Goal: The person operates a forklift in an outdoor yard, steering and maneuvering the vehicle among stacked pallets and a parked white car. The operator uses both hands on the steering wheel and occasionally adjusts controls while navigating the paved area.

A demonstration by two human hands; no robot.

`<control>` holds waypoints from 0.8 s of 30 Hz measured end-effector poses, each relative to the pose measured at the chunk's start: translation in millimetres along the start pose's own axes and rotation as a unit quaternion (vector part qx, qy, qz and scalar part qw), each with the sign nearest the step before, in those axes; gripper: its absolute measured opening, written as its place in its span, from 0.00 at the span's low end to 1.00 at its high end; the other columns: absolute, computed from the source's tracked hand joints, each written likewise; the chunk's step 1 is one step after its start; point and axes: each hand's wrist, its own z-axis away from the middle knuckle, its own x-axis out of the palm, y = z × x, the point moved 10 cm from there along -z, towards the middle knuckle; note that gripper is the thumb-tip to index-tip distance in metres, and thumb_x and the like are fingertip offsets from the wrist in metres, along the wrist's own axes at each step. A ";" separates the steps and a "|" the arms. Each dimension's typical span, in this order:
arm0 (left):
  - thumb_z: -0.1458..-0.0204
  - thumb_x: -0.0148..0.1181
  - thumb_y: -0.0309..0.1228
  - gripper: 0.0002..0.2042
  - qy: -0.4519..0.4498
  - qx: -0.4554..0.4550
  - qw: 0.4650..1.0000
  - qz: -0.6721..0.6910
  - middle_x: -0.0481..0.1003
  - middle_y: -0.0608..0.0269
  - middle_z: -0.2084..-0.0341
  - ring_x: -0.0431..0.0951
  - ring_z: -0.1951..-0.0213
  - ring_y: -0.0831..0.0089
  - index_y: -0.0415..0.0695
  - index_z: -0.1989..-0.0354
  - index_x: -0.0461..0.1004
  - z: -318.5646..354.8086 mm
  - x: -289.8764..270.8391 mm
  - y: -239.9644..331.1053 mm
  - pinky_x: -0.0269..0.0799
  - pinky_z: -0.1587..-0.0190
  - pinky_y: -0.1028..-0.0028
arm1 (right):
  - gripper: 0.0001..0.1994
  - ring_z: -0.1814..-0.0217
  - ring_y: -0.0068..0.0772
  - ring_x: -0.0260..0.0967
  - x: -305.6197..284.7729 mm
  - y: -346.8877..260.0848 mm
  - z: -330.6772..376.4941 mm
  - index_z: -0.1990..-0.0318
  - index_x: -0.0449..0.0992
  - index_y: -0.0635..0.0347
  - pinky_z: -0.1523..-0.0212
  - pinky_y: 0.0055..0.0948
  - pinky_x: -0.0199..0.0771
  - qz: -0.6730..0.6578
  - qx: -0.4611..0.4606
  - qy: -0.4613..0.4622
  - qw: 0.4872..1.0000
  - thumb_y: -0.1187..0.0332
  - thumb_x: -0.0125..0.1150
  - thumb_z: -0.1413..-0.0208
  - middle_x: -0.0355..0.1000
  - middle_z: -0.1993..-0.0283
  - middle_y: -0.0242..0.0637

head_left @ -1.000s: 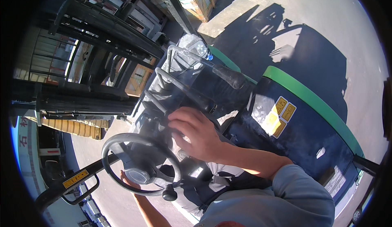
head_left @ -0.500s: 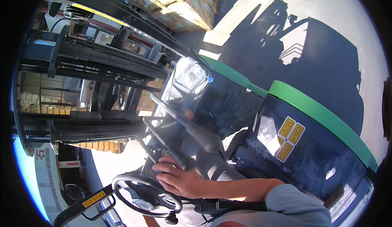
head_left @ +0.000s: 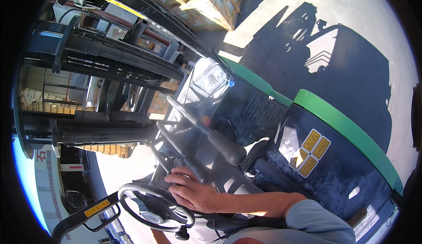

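My right hand (head_left: 196, 193) is closed around the end of a black control lever (head_left: 160, 157), its fingers curled over the top. Two longer levers with thick black grips, the middle lever (head_left: 178, 147) and the outer lever (head_left: 206, 130), rise just beyond it. Left of this hand, the black steering wheel (head_left: 121, 204) has a round spinner knob (head_left: 182, 234) on its near rim. Only a strip of bare skin, apparently my left arm (head_left: 160, 237), shows below the wheel at the lower edge. The fingers of my left hand are hidden.
The forklift's dark mast (head_left: 118, 46) stands ahead at the left. A green-edged side cover (head_left: 347, 121) with yellow warning labels (head_left: 311, 152) lies at the right. Wood-framed crates (head_left: 211, 7) stand on the pavement beyond, near the vehicle's shadow (head_left: 351, 81). A yellow-labelled bar (head_left: 88, 213) is at lower left.
The view has turned slightly, so the mast, levers and crates sit a little farther right in it. My right hand keeps its hold on the lever.
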 end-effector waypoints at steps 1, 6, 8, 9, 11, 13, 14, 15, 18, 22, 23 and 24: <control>0.31 0.48 0.51 0.24 0.001 -0.001 1.000 0.002 0.74 0.63 0.75 0.76 0.71 0.72 0.43 0.71 0.70 0.3 -0.3 -0.9 0.75 0.66 0.68 | 0.14 0.35 0.47 0.69 2.3 -0.4 -3.4 0.54 0.75 0.60 0.38 0.45 0.72 0.001 -0.008 0.003 1.000 0.76 0.71 0.46 0.72 0.41 0.39; 0.31 0.48 0.51 0.24 0.000 0.000 1.000 0.004 0.74 0.64 0.76 0.76 0.72 0.72 0.43 0.71 0.71 0.2 0.0 -1.6 0.75 0.66 0.68 | 0.15 0.36 0.48 0.68 15.9 -4.8 -26.5 0.52 0.75 0.61 0.36 0.47 0.68 0.055 -0.051 0.030 0.997 0.76 0.70 0.46 0.72 0.45 0.41; 0.31 0.49 0.51 0.24 -0.001 -0.001 1.000 0.005 0.74 0.64 0.76 0.76 0.72 0.72 0.43 0.71 0.71 -0.6 1.5 -1.4 0.75 0.66 0.68 | 0.16 0.39 0.46 0.71 18.5 -6.2 -34.7 0.52 0.76 0.59 0.39 0.46 0.71 0.073 -0.059 0.051 0.994 0.76 0.71 0.48 0.73 0.46 0.40; 0.31 0.49 0.51 0.24 -0.001 -0.001 1.000 0.004 0.74 0.64 0.76 0.76 0.72 0.72 0.43 0.71 0.71 -1.0 2.0 -1.0 0.75 0.66 0.68 | 0.16 0.39 0.47 0.71 21.9 -5.6 -39.2 0.52 0.76 0.59 0.39 0.46 0.70 0.076 -0.054 0.051 0.994 0.76 0.71 0.48 0.73 0.46 0.41; 0.31 0.49 0.51 0.24 -0.002 -0.002 1.000 0.004 0.74 0.64 0.76 0.76 0.72 0.72 0.43 0.71 0.71 -1.9 3.8 -0.1 0.75 0.67 0.68 | 0.16 0.39 0.48 0.71 26.4 -5.9 -48.1 0.52 0.76 0.59 0.38 0.46 0.70 0.077 -0.054 0.065 0.993 0.76 0.71 0.48 0.73 0.47 0.41; 0.31 0.49 0.51 0.24 -0.002 -0.001 1.000 0.002 0.74 0.64 0.76 0.76 0.72 0.72 0.43 0.71 0.71 -2.5 4.8 1.3 0.75 0.67 0.68 | 0.15 0.39 0.49 0.71 32.8 -5.7 -57.0 0.52 0.76 0.60 0.37 0.47 0.68 0.076 -0.058 0.071 0.993 0.77 0.70 0.48 0.73 0.47 0.42; 0.31 0.49 0.51 0.24 -0.001 -0.002 1.000 0.000 0.74 0.64 0.76 0.76 0.72 0.72 0.43 0.71 0.71 -2.9 4.8 1.9 0.75 0.67 0.68 | 0.15 0.39 0.49 0.71 35.0 -5.3 -60.5 0.52 0.76 0.60 0.37 0.47 0.68 0.074 -0.057 0.074 0.993 0.77 0.70 0.47 0.73 0.46 0.43; 0.31 0.49 0.51 0.24 -0.003 -0.001 1.000 -0.002 0.74 0.64 0.76 0.76 0.72 0.72 0.43 0.71 0.71 -2.9 5.8 2.5 0.75 0.67 0.68 | 0.15 0.38 0.50 0.71 37.6 -4.9 -63.1 0.51 0.76 0.62 0.36 0.48 0.67 0.075 -0.058 0.072 0.993 0.76 0.69 0.46 0.74 0.46 0.44; 0.31 0.49 0.51 0.24 -0.005 -0.003 1.000 -0.006 0.74 0.64 0.76 0.76 0.72 0.72 0.43 0.71 0.71 -3.4 6.4 3.5 0.75 0.67 0.68 | 0.14 0.38 0.50 0.71 43.4 -3.6 -66.0 0.51 0.76 0.63 0.35 0.48 0.66 0.075 -0.057 0.056 0.994 0.76 0.68 0.46 0.74 0.45 0.45; 0.31 0.50 0.52 0.24 -0.006 -0.004 1.000 -0.012 0.74 0.64 0.77 0.76 0.72 0.72 0.43 0.71 0.72 -3.7 5.9 3.9 0.74 0.67 0.68 | 0.14 0.37 0.50 0.71 40.5 -3.1 -61.0 0.52 0.77 0.64 0.34 0.48 0.66 0.075 -0.050 0.053 0.994 0.74 0.68 0.45 0.74 0.45 0.46; 0.31 0.50 0.52 0.24 -0.006 -0.003 1.000 -0.013 0.74 0.64 0.77 0.76 0.72 0.72 0.43 0.71 0.72 -3.7 5.5 4.4 0.74 0.67 0.68 | 0.14 0.37 0.50 0.71 39.5 -3.2 -60.0 0.52 0.77 0.64 0.34 0.48 0.66 0.076 -0.050 0.053 0.994 0.74 0.69 0.46 0.73 0.45 0.46; 0.31 0.50 0.52 0.24 -0.007 -0.003 1.000 -0.014 0.74 0.64 0.77 0.76 0.72 0.72 0.43 0.71 0.72 -3.9 5.9 4.5 0.74 0.67 0.68 | 0.14 0.37 0.50 0.71 38.7 -3.5 -59.3 0.51 0.77 0.64 0.35 0.48 0.66 0.077 -0.050 0.054 0.994 0.74 0.69 0.46 0.73 0.45 0.46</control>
